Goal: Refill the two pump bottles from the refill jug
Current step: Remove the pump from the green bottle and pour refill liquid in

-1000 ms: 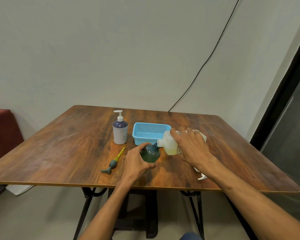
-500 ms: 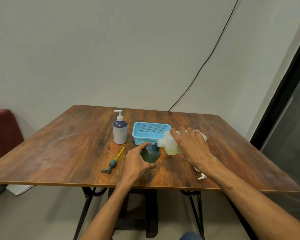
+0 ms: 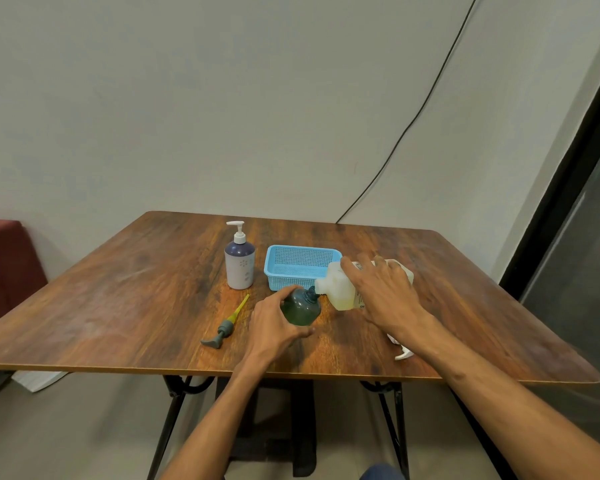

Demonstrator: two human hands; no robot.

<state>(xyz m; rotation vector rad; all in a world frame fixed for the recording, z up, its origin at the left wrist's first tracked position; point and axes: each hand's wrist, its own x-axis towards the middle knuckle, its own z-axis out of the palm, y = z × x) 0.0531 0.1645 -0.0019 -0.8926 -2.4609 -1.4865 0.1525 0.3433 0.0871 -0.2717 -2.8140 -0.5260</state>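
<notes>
Head view: the right hand (image 3: 383,301) grips the tilted, translucent refill jug (image 3: 338,289), its spout at the narrow neck of the round, glossy green bottle (image 3: 300,308), which the left hand (image 3: 274,325) cups toward the table's (image 3: 118,306) 6 o'clock. If the jug tips too fast or drifts, slick soap may spill onto the wood. The white pump bottle (image 3: 239,263) stands at 11 o'clock.

Both of the person's arms (image 3: 492,400) are bare from the wrists back to the edge of view, lean and sinewy, with tendons and faint veins raised along the forearms. The left hand (image 3: 271,327) and the right hand (image 3: 383,296) are bare as well, their knuckles and finger bones standing out under the room's flat light. Low between the arms a small rounded patch of blue cloth (image 3: 381,473) shows, too little to tell which garment.
</notes>
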